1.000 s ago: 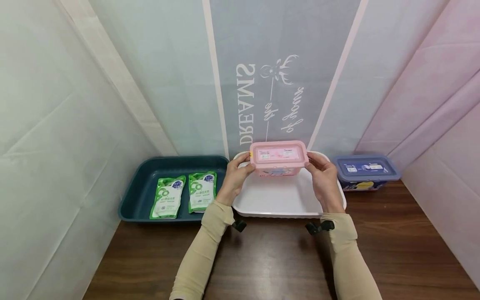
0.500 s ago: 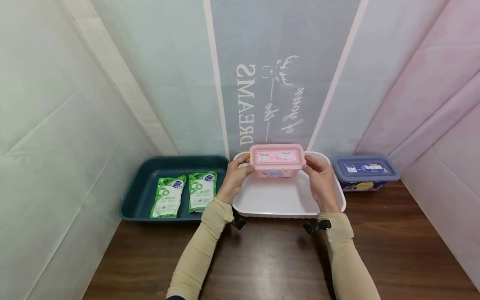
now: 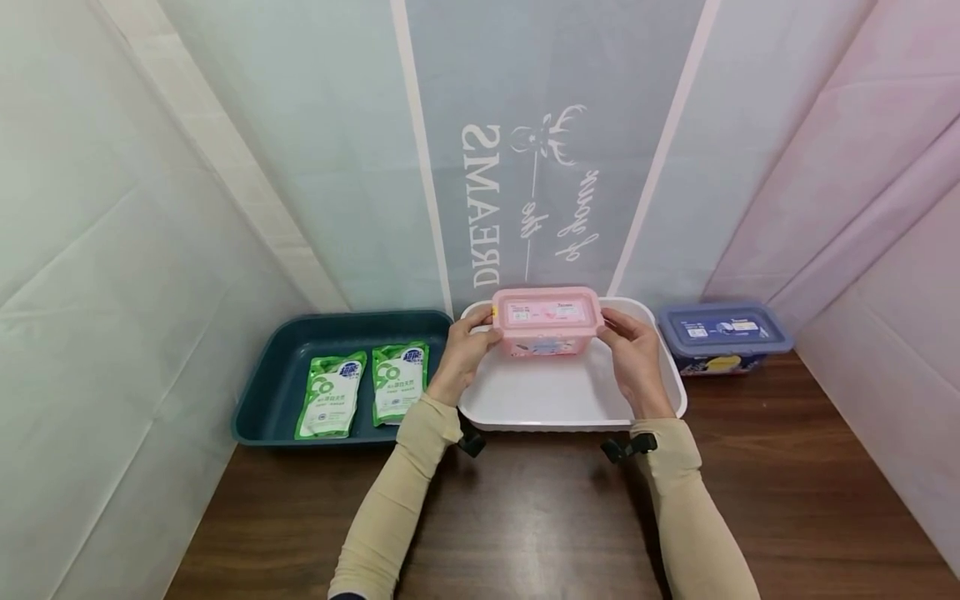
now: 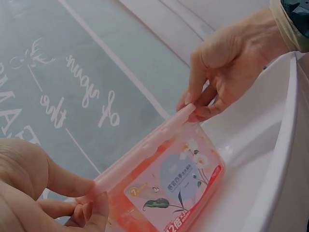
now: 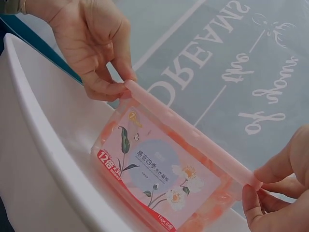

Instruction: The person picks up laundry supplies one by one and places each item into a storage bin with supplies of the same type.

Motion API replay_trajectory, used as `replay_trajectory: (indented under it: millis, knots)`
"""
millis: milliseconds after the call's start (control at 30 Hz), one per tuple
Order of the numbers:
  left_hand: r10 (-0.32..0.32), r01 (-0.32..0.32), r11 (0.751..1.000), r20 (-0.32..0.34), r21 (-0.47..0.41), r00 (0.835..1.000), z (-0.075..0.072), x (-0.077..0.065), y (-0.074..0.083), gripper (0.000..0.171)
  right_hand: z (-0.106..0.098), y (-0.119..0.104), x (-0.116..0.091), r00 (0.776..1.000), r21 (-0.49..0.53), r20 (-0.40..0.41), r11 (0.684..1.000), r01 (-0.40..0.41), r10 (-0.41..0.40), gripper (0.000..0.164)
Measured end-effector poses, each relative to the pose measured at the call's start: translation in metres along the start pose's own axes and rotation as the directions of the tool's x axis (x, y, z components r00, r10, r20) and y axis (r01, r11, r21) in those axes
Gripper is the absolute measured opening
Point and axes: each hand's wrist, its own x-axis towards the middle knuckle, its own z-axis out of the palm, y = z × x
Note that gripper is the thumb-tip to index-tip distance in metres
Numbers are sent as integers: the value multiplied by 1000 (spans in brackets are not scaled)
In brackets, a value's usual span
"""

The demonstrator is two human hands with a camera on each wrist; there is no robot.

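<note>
Head: left hand (image 3: 463, 354) and right hand (image 3: 636, 358) pinch pink box (image 3: 546, 322) by its top ends, mid-frame, at white tray (image 3: 551, 400), contact unclear. Left wrist: same pinch, box bottom centre, left hand lower left. Right wrist: same, box lower centre.

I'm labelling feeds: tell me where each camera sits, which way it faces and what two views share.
Head: on the head, facing forward and down at the pink box and white tray; left hand, right hand and sleeves show.
Left wrist: on that wrist, facing the box's printed side; left hand lower left, right hand upper right.
Right wrist: on that wrist, facing the same side; right hand lower right, left hand upper left.
Both wrist views share the box, both hands and the backdrop lettering.
</note>
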Motion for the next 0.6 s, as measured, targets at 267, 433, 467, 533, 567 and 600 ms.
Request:
replay_trajectory:
  millis: [267,433,467,533,567,600]
  knots:
    - [-23,23,1000,-16,19,1000,1,2,-2,55,0,1,1,1000,-11,3,1000,-17,17,44]
    - [-43,44,999,-23,29,999,1,2,-3,56,-1,1,0,999,-26,5,999,-35,35,45]
    - [-48,49,998,-25,32,999,2,3,-4,56,-1,1,0,999,-28,7,999,-37,37,45]
    - [-52,53,998,-22,39,998,2,3,-3,57,-1,1,1,999,-27,11,999,-37,38,45]
    - [-53,54,998,-21,41,998,3,3,-3,57,-1,1,1,999,-29,14,999,-38,38,45]
    - [-54,55,998,-19,43,998,3,3,-3,57,-1,1,1,999,-31,17,999,-38,39,46]
